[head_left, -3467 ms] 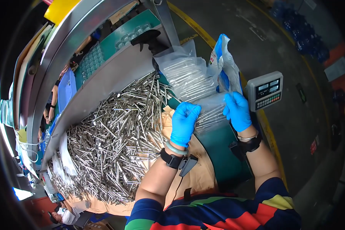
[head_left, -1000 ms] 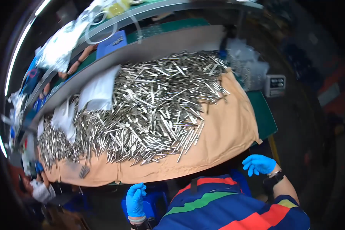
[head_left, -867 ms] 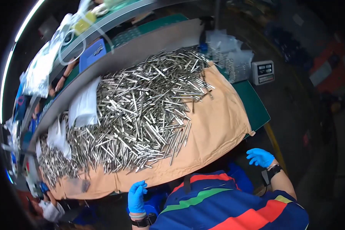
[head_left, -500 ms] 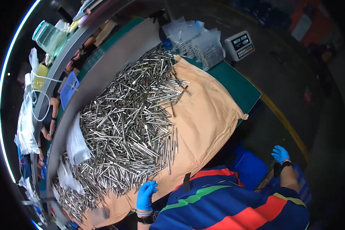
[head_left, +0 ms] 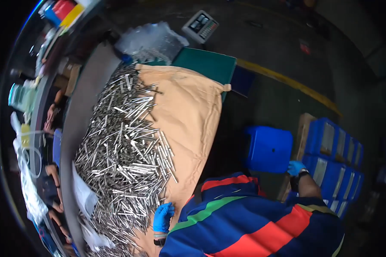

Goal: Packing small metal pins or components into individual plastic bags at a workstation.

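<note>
Right hand [head_left: 295, 167] lower, fingertips hidden

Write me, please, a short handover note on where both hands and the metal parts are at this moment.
Left hand: blue glove, resting on the tan cloth at the near edge of the heap of metal pins; it seems to grip nothing.
Right hand: gloved, stretched out to the side, at the blue stool beside the stacked blue crates.
Filled clear bags lie at the table's far end by the scale.
The heap is still large and loose.
</note>
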A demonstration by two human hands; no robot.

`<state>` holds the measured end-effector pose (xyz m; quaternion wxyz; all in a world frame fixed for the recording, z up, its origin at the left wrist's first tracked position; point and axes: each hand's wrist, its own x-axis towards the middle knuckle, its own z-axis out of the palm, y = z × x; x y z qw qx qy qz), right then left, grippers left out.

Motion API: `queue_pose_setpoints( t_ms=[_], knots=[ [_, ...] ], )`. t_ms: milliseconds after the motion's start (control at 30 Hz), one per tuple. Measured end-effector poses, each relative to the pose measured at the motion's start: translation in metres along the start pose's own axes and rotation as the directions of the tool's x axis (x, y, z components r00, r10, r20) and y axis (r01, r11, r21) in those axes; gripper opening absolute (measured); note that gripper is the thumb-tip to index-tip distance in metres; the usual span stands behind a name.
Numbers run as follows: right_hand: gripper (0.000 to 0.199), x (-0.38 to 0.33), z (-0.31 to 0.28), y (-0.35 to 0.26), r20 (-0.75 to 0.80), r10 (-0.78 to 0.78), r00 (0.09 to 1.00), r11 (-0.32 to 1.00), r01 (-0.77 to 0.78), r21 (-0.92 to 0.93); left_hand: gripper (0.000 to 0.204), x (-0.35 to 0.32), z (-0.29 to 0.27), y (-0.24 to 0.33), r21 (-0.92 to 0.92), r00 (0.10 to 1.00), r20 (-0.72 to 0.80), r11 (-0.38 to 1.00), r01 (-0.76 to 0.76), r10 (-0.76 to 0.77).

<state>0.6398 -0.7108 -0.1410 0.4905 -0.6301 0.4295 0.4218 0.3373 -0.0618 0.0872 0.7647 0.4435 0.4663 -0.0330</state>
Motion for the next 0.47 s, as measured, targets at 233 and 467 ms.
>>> queue_pose_setpoints(
  t_ms=[233, 467],
  knots=[
    [0.042, -0.002, 0.112, -0.086, 0.009, 0.039, 0.999, 0.935, -0.034, -0.352, 0.022, 0.015, -0.009, -0.019, 0.05, 0.96, -0.244, 0.987, 0.152, -0.136],
    [0.07, 0.122, 0.135, -0.048, 0.171, 0.307, 0.936, 0.856, -0.194, -0.479, 0.021, 0.013, -0.01, -0.024, -0.063, 0.913, -0.33, 0.971, 0.232, -0.24]
  ],
)
